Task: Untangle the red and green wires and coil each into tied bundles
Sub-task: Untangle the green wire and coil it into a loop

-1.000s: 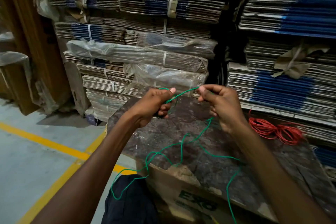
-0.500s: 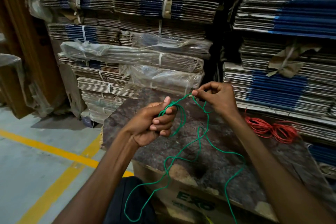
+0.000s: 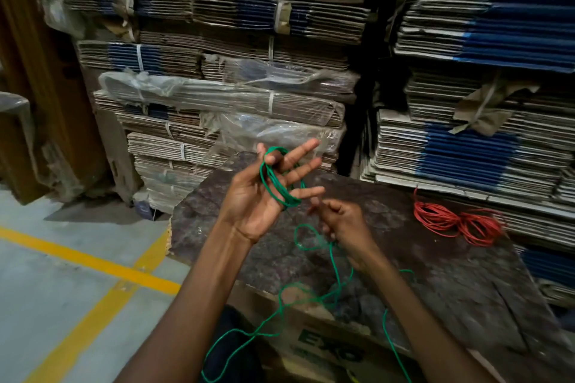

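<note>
On carton (image 3: pixel 329 348), partial "EXO" print

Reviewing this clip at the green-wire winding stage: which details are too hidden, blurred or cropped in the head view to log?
- Right hand: motion blur; whether it pinches the green wire cannot be told.
- Green wire's free ends: cut off by the bottom edge; remaining length unknown.
- Red wire: blurred and small; whether its coil is tied cannot be told.
- Left hand: the loops' far side is hidden behind the fingers.
- Box print: partly cut off, soft.
</note>
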Demonstrator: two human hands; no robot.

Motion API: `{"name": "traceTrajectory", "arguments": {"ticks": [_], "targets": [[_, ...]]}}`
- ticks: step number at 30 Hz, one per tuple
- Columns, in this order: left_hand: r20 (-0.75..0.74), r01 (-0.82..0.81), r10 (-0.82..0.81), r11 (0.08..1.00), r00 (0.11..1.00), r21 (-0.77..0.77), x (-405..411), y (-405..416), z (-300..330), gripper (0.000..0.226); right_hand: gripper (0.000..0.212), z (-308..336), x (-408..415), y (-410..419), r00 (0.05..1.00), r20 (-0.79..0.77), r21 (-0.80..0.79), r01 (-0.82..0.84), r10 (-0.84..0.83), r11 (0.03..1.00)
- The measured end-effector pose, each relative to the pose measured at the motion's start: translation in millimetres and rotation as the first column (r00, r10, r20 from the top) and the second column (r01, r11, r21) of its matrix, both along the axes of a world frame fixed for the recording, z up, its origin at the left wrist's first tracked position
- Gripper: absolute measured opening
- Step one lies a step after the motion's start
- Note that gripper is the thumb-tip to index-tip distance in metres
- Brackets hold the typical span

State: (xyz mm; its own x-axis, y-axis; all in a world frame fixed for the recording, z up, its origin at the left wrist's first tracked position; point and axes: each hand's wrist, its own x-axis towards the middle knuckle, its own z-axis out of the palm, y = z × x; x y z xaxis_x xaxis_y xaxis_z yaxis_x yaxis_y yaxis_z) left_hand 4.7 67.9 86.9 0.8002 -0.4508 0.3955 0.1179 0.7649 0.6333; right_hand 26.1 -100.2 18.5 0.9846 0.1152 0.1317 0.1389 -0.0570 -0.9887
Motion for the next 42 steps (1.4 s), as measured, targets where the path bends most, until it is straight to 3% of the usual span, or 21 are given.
{"name": "traceTrajectory", "arguments": {"ticks": [6, 9, 12, 14, 18, 23, 27, 32, 35, 37, 40, 42], "targets": [[-0.044, -0.223, 0.228, 0.97, 0.973, 0.097, 11.1, -9.4, 3.5, 0.036, 0.027, -6.5, -34.2, 3.8, 0.978, -0.118, -0.013, -0.174, 0.171, 0.985], [0.012, -0.363, 0.368, 0.911, 0.93, 0.198, 17.3, -14.1, 4.4, 0.035, 0.022, -1.0, -42.5, 0.4, 0.95, -0.156, -0.043, -0.281, 0.272, 0.959], [0.139, -0.518, 0.504, 0.778, 0.853, 0.356, 24.4, -19.8, 2.5, 0.038, 0.016, 8.8, -44.2, -5.4, 0.928, -0.186, -0.071, -0.34, 0.323, 0.938], [0.309, -0.614, 0.532, 0.641, 0.788, 0.461, 25.3, -25.7, 3.3, 0.04, 0.012, 16.0, -42.8, -9.4, 0.923, -0.191, -0.088, -0.355, 0.334, 0.931], [0.577, -0.765, 0.502, 0.419, 0.644, 0.489, 31.9, -22.7, 6.4, 0.044, 0.008, 24.4, -45.9, -19.6, 0.912, -0.123, -0.14, -0.407, 0.392, 0.902], [0.739, -0.832, 0.386, 0.313, 0.552, 0.458, 46.1, -9.2, 17.7, 0.049, 0.004, 32.8, -48.8, -35.0, 0.922, -0.035, -0.123, -0.386, 0.384, 0.914], [0.85, -0.875, 0.213, 0.173, 0.481, 0.452, 53.2, -1.2, 20.0, 0.043, 0.036, 41.1, -47.5, -45.7, 0.875, 0.013, -0.334, -0.452, 0.484, 0.827], [0.921, -0.921, -0.063, -0.097, 0.384, 0.377, 53.5, 9.9, 11.5, 0.049, 0.039, 44.5, -40.9, -51.1, 0.964, 0.126, -0.305, -0.188, 0.235, 0.934], [0.886, -0.897, -0.162, -0.165, 0.435, 0.41, 47.2, 14.9, 2.1, 0.049, 0.029, 50.7, -35.3, -56.0, 0.967, 0.244, -0.27, -0.01, 0.079, 0.963], [0.838, -0.852, -0.157, -0.122, 0.523, 0.509, 42.7, 18.3, -5.1, 0.05, 0.026, 56.0, -30.5, -60.3, 0.94, 0.34, -0.247, 0.118, -0.028, 0.962], [0.797, -0.81, -0.146, -0.092, 0.586, 0.579, 33.6, 13.8, -19.2, 0.051, 0.032, 60.1, -23.3, -61.6, 0.903, 0.413, -0.208, 0.219, -0.117, 0.953], [0.734, -0.737, -0.083, -0.009, 0.674, 0.676, 28.3, 9.1, -28.1, 0.053, 0.036, 58.4, -18.4, -61.2, 0.876, 0.461, -0.214, 0.269, -0.146, 0.939]]}}
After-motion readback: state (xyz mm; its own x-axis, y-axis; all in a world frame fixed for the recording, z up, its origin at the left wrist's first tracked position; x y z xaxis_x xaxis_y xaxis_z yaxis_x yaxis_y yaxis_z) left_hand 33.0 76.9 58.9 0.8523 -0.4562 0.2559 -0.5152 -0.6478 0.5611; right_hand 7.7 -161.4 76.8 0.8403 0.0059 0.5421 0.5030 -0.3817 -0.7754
